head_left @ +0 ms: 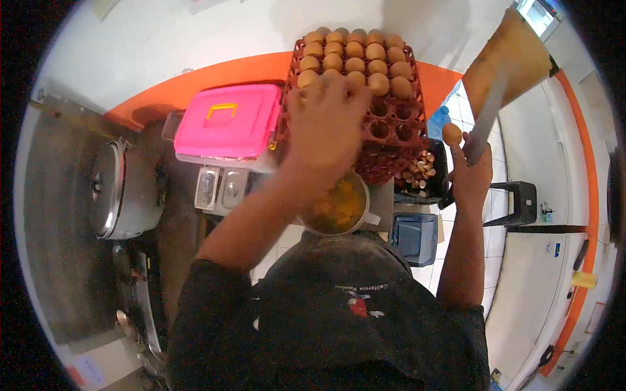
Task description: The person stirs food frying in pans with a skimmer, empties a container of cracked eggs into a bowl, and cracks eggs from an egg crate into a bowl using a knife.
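My left hand point(329, 124) is over the front rows of a red egg tray point(417, 114), blurred, with its fingers spread at the brown eggs point(355, 65). Whether a fingertip touches an egg is hard to tell. Out to the right, my right hand point(471, 173) is closed on a knife, its blade point(489, 114) pointing up and away. The same hand also has a single brown egg point(451, 134) at its fingertips. Below my left wrist stands a round container point(367, 202) with cracked eggs, yellow yolks point(336, 205) showing inside.
A black bin point(438, 156) with broken eggshells point(420, 173) is right of the stacked trays. Left stand a pink-lidded box point(228, 120), small metal containers point(222, 189) and a large lidded pot point(130, 189). A grey-blue bin point(415, 238) is lower right.
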### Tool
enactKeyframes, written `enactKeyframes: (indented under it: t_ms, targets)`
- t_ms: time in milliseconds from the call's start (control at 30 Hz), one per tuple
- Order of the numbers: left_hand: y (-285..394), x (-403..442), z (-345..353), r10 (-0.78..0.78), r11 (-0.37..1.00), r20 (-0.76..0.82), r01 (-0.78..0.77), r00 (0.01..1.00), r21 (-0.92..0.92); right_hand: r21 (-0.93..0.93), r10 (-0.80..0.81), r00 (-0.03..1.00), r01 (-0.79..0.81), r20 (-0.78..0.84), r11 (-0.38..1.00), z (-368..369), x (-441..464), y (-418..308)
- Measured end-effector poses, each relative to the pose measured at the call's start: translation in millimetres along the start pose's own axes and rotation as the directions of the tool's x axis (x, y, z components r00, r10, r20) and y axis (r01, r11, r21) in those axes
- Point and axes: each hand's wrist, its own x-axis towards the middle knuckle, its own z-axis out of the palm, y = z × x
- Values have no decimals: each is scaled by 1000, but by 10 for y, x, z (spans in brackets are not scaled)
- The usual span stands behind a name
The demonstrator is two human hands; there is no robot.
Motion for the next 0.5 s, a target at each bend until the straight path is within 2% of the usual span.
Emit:
enactKeyframes:
  t_ms: [33,67,167,267,367,400,467,500]
  targets:
    - [-172,37,70,-10,996,-3,10,1000,86,-83,-21,1000,20,-13,996,-47,97,99]
    - [-320,55,133,-23,985,-7,24,1000,173,-84,-43,999,41,-30,996,-77,123,174]
    - [-567,57,216,59,979,17,-61,998,195,-83,-142,988,136,-61,987,-120,5,333]
    - [-604,43,227,90,990,-77,-81,993,118,87,77,986,-90,149,992,-156,-342,132]
    - [-584,-1,126,103,994,-123,-97,987,51,41,-210,951,207,226,978,-1,-611,200]
    - [-569,-46,84,24,992,-133,-39,991,-117,88,-286,921,273,264,958,29,-709,131]
    - [-513,-210,-4,-135,896,-113,72,984,-438,41,-355,850,369,389,928,74,-863,118]
    - [-455,-337,18,-222,705,-77,106,972,-701,23,-382,807,417,450,908,109,-928,110]
